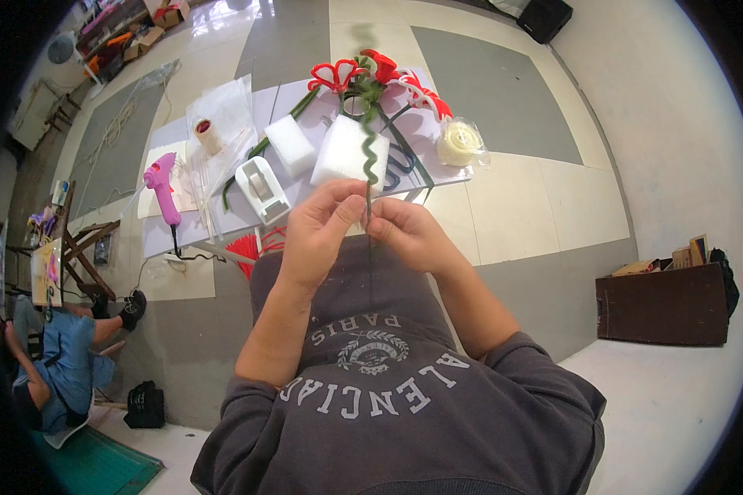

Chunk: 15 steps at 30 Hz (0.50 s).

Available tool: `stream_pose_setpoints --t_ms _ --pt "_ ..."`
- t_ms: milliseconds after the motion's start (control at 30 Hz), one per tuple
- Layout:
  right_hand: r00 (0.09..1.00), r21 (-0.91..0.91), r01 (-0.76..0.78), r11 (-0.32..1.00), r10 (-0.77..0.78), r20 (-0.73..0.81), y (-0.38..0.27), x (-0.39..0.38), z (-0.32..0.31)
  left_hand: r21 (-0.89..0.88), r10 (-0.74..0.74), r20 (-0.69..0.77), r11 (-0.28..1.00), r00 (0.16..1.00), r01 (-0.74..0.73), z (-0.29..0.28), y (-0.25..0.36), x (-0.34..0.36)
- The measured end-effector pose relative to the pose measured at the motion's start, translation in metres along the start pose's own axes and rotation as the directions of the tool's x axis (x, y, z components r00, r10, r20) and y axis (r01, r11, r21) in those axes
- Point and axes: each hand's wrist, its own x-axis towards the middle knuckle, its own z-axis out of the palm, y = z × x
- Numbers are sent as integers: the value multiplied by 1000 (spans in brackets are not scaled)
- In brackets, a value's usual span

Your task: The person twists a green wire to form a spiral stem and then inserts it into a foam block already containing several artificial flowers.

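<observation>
In front of my chest, over the table's near edge, both my hands pinch a green pipe cleaner (371,157). Its upper part is bent into waves and blurs toward the tip, while a straight thin end hangs below my fingers. My left hand (326,227) grips it between thumb and forefinger. Close beside it, my right hand (406,234) has thumb and fingers closed on the same stem. Just behind the pipe cleaner are white foam blocks (291,147) and blue-handled scissors (399,167). Red and white pipe-cleaner flowers (335,76) with green stems stand farther back.
The white table (165,238) bears a pink glue gun (164,183), a white tape dispenser (262,188), a brown spool (207,136) and a cream ribbon roll (461,143). Red pipe cleaners (243,251) lie by its near edge. A person (64,363) sits at left; a brown box (662,305) stands right.
</observation>
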Motion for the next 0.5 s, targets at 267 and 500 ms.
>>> stream_pose_setpoints --t_ms 267,500 --pt "985 220 10 975 -47 164 10 4 -6 -123 -66 -50 991 997 59 0 -4 -1" --pt "993 240 79 968 -56 -101 4 10 -2 162 -13 -138 986 990 35 18 -16 -30"
